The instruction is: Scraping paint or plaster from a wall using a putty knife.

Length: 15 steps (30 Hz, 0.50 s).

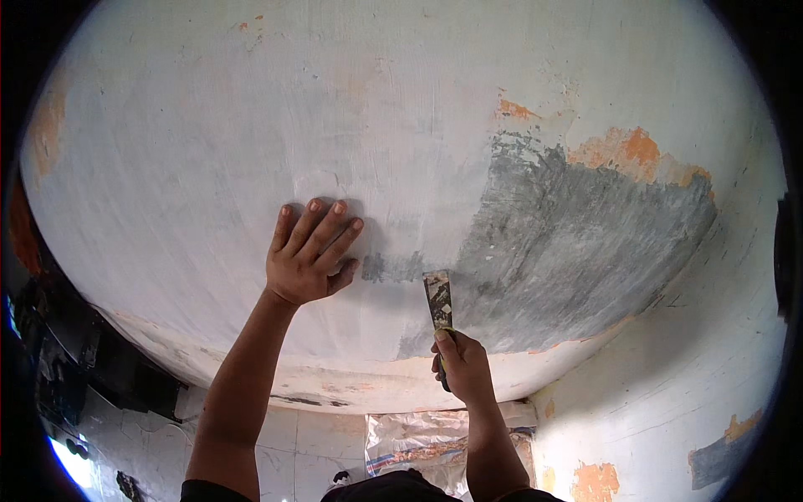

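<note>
My left hand is held against a whitish plastered wall, fingers spread, with nothing seen in it. A pale patch with a raised edge shows just above its fingertips. My right hand grips the dark handle of a putty knife, thumb along the top. The blade points up and is smeared with dark and pale residue. Its tip is by the border between the white coat and a bare grey area. A smaller grey strip lies between my two hands.
Orange patches edge the top of the grey area. Another wall meets this one at the right. Below, a crumpled plastic sack or sheet lies on pale floor tiles. Dark objects stand at the lower left.
</note>
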Tool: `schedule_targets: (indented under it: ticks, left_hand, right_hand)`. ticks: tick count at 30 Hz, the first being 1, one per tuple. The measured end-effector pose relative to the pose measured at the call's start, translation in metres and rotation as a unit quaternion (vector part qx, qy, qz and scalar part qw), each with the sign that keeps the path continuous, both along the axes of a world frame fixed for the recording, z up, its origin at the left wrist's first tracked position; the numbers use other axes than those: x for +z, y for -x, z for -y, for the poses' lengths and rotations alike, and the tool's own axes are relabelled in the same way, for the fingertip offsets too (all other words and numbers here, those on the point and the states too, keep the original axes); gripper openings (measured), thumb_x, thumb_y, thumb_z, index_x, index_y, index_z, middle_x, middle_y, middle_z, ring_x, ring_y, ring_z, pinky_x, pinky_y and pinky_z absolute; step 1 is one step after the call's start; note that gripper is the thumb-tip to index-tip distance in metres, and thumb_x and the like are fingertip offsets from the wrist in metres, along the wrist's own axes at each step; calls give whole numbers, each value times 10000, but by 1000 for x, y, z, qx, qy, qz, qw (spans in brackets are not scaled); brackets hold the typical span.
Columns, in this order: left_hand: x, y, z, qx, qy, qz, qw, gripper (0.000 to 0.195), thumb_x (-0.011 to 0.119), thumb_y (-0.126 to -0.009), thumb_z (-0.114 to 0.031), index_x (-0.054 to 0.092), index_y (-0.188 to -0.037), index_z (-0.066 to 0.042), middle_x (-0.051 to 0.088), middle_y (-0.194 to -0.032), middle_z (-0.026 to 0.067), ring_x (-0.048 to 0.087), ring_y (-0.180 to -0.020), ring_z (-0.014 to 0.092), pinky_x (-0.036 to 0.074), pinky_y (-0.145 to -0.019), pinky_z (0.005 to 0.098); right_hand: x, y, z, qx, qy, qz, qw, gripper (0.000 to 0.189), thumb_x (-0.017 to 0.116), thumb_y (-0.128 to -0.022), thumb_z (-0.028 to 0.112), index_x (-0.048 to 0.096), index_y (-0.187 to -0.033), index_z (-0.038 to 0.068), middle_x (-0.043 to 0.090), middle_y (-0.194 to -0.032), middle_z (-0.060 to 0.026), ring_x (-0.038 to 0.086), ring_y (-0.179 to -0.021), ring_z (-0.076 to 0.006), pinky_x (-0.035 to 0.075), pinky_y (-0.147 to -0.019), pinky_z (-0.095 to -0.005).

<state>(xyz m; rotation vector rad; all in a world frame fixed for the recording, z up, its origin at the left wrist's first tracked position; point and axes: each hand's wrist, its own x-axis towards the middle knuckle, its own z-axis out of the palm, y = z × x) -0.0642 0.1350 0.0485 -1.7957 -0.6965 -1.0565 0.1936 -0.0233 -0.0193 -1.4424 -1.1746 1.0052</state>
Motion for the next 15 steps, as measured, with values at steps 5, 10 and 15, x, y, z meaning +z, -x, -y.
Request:
schedule_targets:
  ticks: [5, 10, 15]
  left_hand:
    - [0, 1, -2, -6, -1, 1, 1000, 485, 523, -928, -473, 557, -1379, -298, 416, -1530, -3, 326, -1451, 236, 167, -1215, 504]
    - [2, 0, 0, -4, 2, 0, 1000, 493, 535, -924, -472, 551, -1385, -297, 414, -1532, -3, 322, -1453, 241, 169, -1214, 505]
    - [1, -1, 2, -14, 4, 0, 1000, 491, 548, -921, -467, 555, -1378, -289, 422, -1527, 1, 323, -1453, 248, 172, -1213, 507]
  right_hand:
    - [26, 11, -5, 25, 11, -5, 1000, 445, 533, -1008, 412, 599, -813, 18, 568, -562, -25, 531, -467, -90, 426, -461, -267]
    - [5, 1, -5, 5, -44, 40, 998, 441, 517, -1016, 411, 591, -810, 28, 567, -563, -32, 529, -470, -95, 419, -467, -275]
    - [11, 6, -7, 23, -18, 25, 999, 433, 505, -1023, 401, 574, -840, 14, 554, -584, -36, 525, -489, -103, 431, -476, -262]
